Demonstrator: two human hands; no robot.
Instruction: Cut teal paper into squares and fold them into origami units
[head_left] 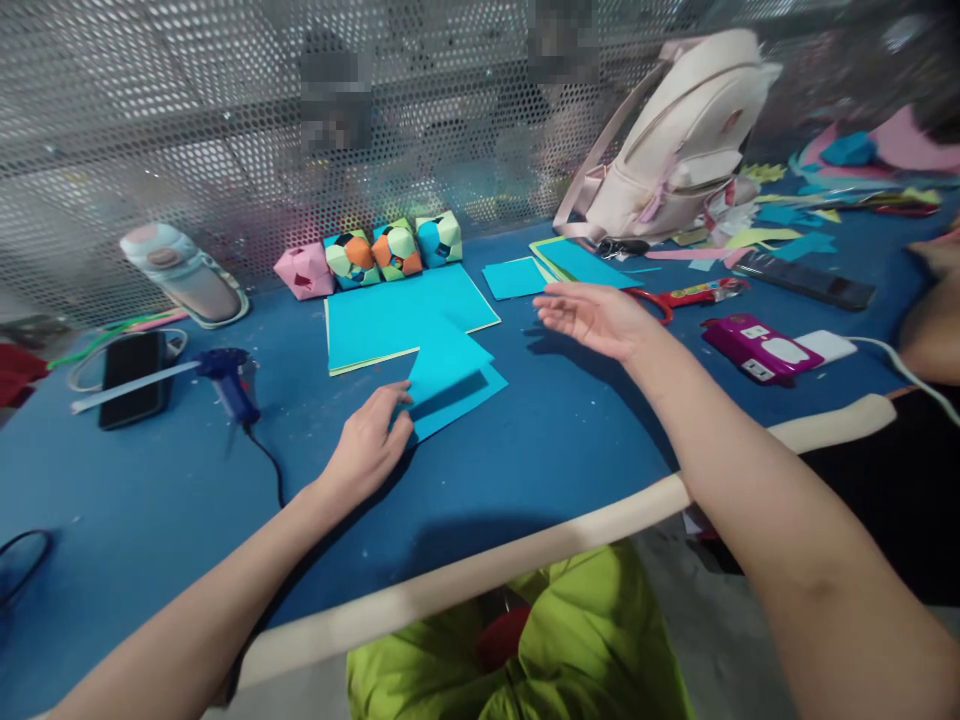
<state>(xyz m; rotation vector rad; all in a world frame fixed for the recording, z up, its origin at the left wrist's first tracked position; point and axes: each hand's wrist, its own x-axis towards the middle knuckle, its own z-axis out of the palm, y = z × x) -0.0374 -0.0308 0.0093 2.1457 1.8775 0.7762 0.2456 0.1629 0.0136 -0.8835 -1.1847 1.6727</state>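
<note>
A bright blue sheet of paper (450, 365) is folded over on itself, its upper layer raised off the lower one. At its left edge my left hand (371, 440) holds it with curled fingers. My right hand (592, 315) is held over the table, palm partly turned up, fingers apart and nothing in them. Close to that hand lie small blue sheets (516, 278) and a pair of red-handled scissors (664, 303). Behind the folded sheet rests a stack of larger blue paper (375, 335) with pale edges showing underneath.
Folded paper balls (350, 260) line the back by the perforated metal screen (225, 130). Leftward are a bottle (180, 275), a phone (135, 352) and a blue glue gun (231, 385). Rightward: a backpack (667, 150), paper scraps, a purple device (754, 350) and another person's arm (934, 320).
</note>
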